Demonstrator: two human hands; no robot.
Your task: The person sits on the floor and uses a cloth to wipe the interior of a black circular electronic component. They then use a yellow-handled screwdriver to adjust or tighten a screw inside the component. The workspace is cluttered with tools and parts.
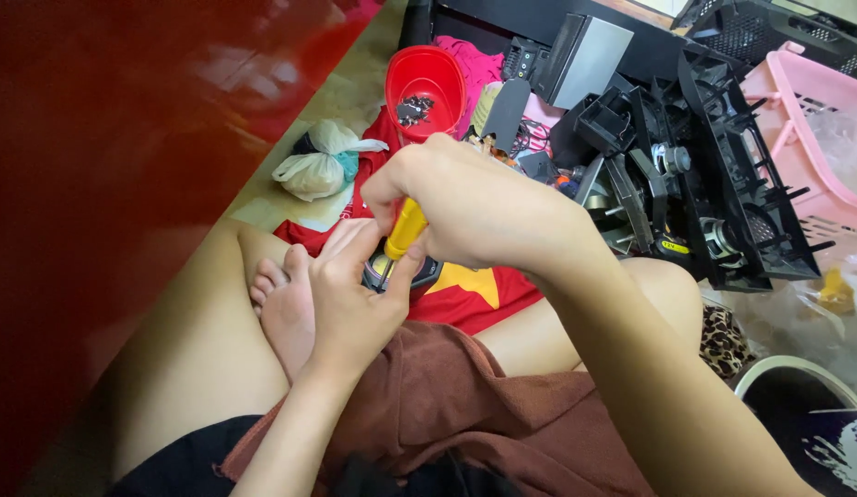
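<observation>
Nearby, red bowl (427,85) holds small dark parts; right hand (465,198) fingers clamped on yellow screwdriver (405,228), left hand (350,294) fingers gripping dark device (427,271).

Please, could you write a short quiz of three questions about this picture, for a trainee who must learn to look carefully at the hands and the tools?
1. True or false: the right hand grips a screwdriver with a yellow handle.
2. What does the left hand steady under the tool? A) a pink basket B) a small dark part C) a white plastic bag
3. What colour is the bowl of small dark pieces beyond the hands?

Key
1. True.
2. B: the small dark part rests between its fingers, over the red cloth.
3. Red.
</observation>
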